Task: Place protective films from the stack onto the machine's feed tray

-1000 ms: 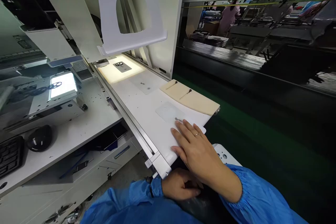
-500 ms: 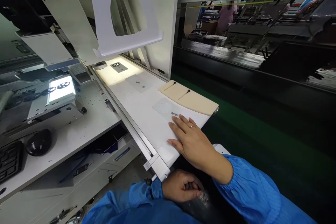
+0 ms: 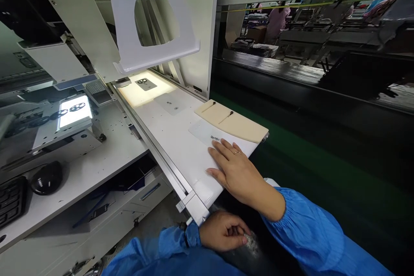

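My right hand (image 3: 237, 172) lies with its fingers spread on the near end of the white belt (image 3: 181, 146). Its fingertips touch the lower edge of a thin translucent sheet (image 3: 201, 131) with small dark marks. Curled in my lap, my left hand (image 3: 223, 230) rests below the belt's end; whether anything is between its fingers cannot be made out. A second translucent sheet (image 3: 171, 102) lies farther up the belt. Beyond it, a grey panel with black rings (image 3: 148, 85) sits in the lit area. Two dark-headed pins (image 3: 226, 116) lie on a cream pad (image 3: 239, 123) at the right.
A white bracket with a cut-out (image 3: 129, 51) hangs above the belt. At the left are a lit screen (image 3: 76, 111), a black mouse (image 3: 47, 178) and a keyboard (image 3: 12, 200). A metal rail (image 3: 155, 151) edges the belt. A person (image 3: 277, 21) in pink is far behind.
The view has shifted very slightly. Both hands stay in nearly the same places, and the sheets and pad keep their positions on the belt.
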`<state>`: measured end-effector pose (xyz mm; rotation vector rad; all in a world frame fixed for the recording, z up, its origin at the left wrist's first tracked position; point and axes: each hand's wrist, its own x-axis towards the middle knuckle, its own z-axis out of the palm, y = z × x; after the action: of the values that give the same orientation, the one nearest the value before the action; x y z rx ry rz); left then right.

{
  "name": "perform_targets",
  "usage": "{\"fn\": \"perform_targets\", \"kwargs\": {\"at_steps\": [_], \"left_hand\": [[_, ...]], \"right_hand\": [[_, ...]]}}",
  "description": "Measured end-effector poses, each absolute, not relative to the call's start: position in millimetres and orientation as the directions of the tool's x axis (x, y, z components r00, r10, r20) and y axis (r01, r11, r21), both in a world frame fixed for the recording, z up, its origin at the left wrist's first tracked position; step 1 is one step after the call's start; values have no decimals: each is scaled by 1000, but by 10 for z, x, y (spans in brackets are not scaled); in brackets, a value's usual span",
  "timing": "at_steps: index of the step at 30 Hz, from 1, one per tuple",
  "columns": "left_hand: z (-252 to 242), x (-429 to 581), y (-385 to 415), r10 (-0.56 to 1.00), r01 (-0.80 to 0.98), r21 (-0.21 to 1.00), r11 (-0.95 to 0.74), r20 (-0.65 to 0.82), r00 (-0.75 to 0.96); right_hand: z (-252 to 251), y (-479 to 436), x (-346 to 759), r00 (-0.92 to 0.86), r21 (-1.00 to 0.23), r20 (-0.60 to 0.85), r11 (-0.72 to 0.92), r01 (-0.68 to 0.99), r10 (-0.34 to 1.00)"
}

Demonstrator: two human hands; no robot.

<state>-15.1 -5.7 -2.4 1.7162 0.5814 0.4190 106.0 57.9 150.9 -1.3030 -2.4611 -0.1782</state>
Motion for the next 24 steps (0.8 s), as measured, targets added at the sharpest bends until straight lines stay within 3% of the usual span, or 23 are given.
{"fn": "perform_targets", "kwargs": {"at_steps": [9,13,24], "left_hand": [[-2,-145,-62,589,156,961,-228,8,808],[18,-152,-64,589,159,969,-192,-16,808],[5,-124,-95,647,173,972,-159,-30,762]], "right_hand": [[1593,-103,1429,-520,-20,542,629,777,660],[1457,-398,1862,-404,-64,515,504,861,756],[693,-792,2460,-189,23,396,196,980,899]]}}
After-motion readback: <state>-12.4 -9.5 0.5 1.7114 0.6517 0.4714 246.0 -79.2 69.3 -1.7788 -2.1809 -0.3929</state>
